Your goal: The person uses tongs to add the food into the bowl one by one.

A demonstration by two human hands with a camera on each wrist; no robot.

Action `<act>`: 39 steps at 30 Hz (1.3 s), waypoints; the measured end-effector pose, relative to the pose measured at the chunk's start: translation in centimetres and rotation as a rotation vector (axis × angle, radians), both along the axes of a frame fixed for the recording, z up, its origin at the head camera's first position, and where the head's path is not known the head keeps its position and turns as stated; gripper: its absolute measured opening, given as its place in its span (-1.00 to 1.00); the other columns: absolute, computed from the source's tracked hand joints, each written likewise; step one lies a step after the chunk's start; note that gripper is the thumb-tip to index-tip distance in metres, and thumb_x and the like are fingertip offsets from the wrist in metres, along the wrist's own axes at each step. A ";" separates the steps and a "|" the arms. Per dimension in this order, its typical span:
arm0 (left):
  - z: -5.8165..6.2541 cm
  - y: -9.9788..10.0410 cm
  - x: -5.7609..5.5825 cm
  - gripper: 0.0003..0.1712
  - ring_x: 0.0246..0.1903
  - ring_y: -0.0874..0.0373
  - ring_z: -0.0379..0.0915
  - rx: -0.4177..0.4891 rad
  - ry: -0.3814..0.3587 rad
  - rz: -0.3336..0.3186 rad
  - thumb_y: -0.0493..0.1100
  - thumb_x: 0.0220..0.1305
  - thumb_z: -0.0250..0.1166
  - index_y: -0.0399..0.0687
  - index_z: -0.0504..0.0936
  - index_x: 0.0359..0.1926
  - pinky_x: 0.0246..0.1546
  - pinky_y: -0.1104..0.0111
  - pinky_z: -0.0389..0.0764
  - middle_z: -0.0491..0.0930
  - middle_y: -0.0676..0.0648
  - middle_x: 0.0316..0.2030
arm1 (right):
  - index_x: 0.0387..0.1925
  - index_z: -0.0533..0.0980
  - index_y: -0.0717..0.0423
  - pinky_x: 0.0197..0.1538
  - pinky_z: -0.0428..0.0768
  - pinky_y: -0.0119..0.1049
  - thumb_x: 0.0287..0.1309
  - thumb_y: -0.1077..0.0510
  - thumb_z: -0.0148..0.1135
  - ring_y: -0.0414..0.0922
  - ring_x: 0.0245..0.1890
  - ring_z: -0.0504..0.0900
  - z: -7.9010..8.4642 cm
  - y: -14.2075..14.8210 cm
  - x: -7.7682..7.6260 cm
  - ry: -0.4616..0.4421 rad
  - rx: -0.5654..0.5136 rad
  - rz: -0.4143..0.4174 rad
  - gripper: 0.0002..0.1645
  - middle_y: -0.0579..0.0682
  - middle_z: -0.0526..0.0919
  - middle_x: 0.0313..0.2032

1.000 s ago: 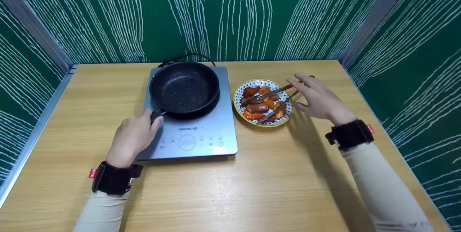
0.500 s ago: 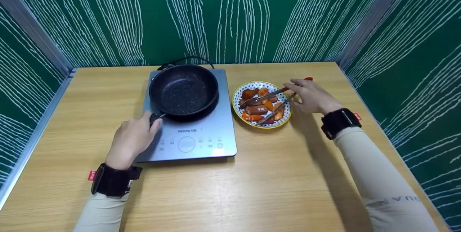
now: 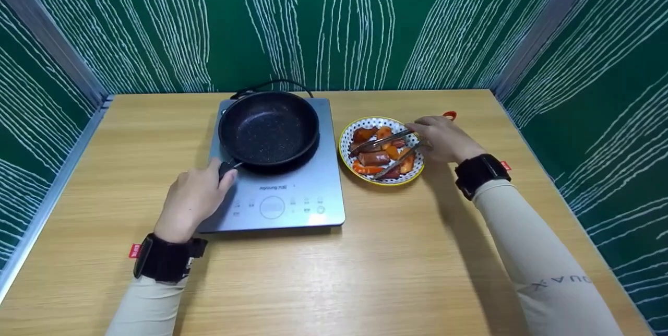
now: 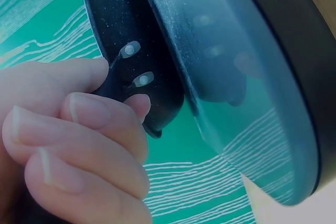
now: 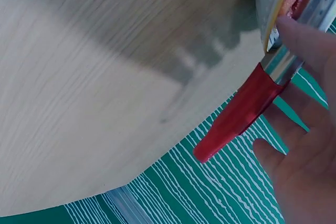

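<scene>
My left hand (image 3: 193, 198) grips the black handle of a frying pan (image 3: 269, 127), which stands on an induction cooker (image 3: 302, 211). In the left wrist view, the fingers curl round the handle below two rivets on the pan's wall. My right hand (image 3: 443, 140) holds metal tongs with red grips (image 5: 239, 114) between thumb and fingers, the red end sticking out behind. The tongs' two arms spread across a dotted plate with a yellow rim (image 3: 383, 184). On the plate lie several brown and orange food pieces (image 3: 374, 158), some between the tongs' arms.
A black cord (image 3: 282, 81) runs behind the cooker. The wooden table (image 3: 323, 284) is enclosed by green walls with white line patterns (image 3: 355, 23) at the back and on both sides.
The right hand has come down and left onto the tongs, its raised fingers closing in around them. The left hand, the pan and the plate of food stay in place.
</scene>
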State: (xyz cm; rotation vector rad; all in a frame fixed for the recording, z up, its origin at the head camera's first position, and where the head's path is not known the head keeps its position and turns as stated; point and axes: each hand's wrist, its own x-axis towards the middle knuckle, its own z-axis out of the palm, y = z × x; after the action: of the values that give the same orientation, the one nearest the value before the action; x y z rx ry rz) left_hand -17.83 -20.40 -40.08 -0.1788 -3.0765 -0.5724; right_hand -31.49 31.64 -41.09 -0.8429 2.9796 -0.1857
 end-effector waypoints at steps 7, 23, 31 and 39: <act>0.0 0.0 0.0 -0.50 -0.47 -0.09 0.40 0.009 -0.012 0.004 0.11 0.67 0.06 -0.31 0.48 0.09 -0.43 0.16 0.27 0.26 -0.10 -0.50 | 0.26 0.60 0.21 0.38 0.38 0.30 0.17 0.33 0.55 0.35 0.26 0.50 -0.4 0.6 -0.1 0.049 -0.036 0.018 -0.39 0.35 0.60 0.16; 0.0 0.0 0.0 -0.51 -0.47 -0.09 0.42 0.017 -0.022 0.010 0.12 0.67 0.06 -0.29 0.48 0.08 -0.46 0.19 0.26 0.24 -0.08 -0.51 | 0.25 0.61 0.18 0.13 0.59 0.16 0.28 0.12 0.54 0.14 0.01 0.56 0.0 1.4 1.4 -0.106 -0.089 -0.025 -0.45 0.21 0.52 0.01; -0.1 -0.1 0.0 -0.51 -0.48 -0.09 0.42 0.018 -0.035 0.016 0.12 0.67 0.07 -0.28 0.48 0.10 -0.49 0.19 0.26 0.29 -0.11 -0.49 | 0.16 0.63 0.24 0.10 0.56 0.13 0.31 0.09 0.52 0.12 -0.05 0.55 -0.5 1.8 2.3 -0.115 -0.167 -0.005 -0.51 0.19 0.52 -0.01; 0.1 -0.1 -0.2 -0.51 -0.48 -0.09 0.43 0.010 -0.036 0.013 0.12 0.68 0.06 -0.28 0.48 0.11 -0.47 0.18 0.26 0.28 -0.10 -0.49 | 0.24 0.52 0.14 0.16 0.53 0.18 0.42 0.01 0.40 0.12 -0.01 0.56 0.7 2.0 4.1 -0.126 -0.307 -0.120 -0.51 0.13 0.60 0.03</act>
State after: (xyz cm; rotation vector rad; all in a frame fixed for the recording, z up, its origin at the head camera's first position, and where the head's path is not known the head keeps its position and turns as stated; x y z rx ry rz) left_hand -17.98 -20.50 -39.94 -0.1496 -3.1066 -0.5969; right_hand -27.42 33.66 -40.36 -0.6437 2.9245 -0.6880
